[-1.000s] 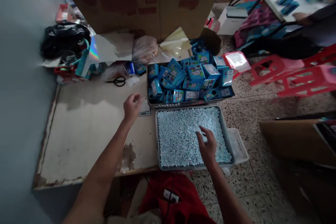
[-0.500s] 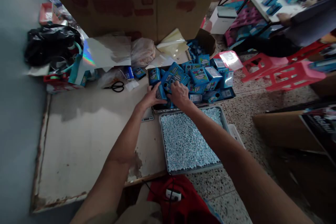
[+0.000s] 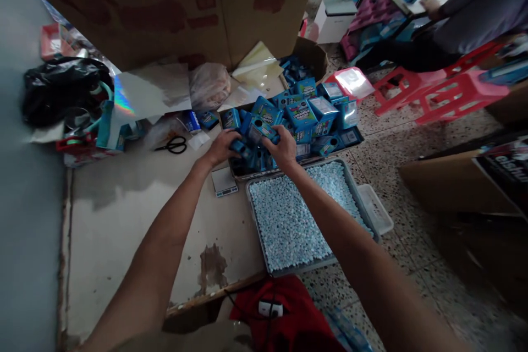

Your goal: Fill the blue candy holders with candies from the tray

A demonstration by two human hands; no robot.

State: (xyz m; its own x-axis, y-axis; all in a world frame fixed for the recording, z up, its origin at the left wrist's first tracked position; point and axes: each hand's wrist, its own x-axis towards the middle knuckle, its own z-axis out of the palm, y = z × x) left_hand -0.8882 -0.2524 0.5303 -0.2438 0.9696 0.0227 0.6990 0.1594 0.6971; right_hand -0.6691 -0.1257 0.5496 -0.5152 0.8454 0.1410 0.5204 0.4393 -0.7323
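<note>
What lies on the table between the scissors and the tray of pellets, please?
A small scale lies between the scissors and the tray, in the head view.

The small boxes [image 3: 303,113] heaped in the carton are bright blue with teal panels and pale lettering. The pellets [image 3: 297,214] filling the grey tray [image 3: 252,214] are pale blue, speckled with white. The tabletop [image 3: 136,209] is off-white with a brown worn patch and brown chipped edges. The scissors [image 3: 172,146] have black handles. A sheet [image 3: 142,93] shows a rainbow sheen on silver. The bag [image 3: 58,88] is black, the stools [image 3: 449,93] red, the floor [image 3: 412,137] speckled terrazzo.
</note>
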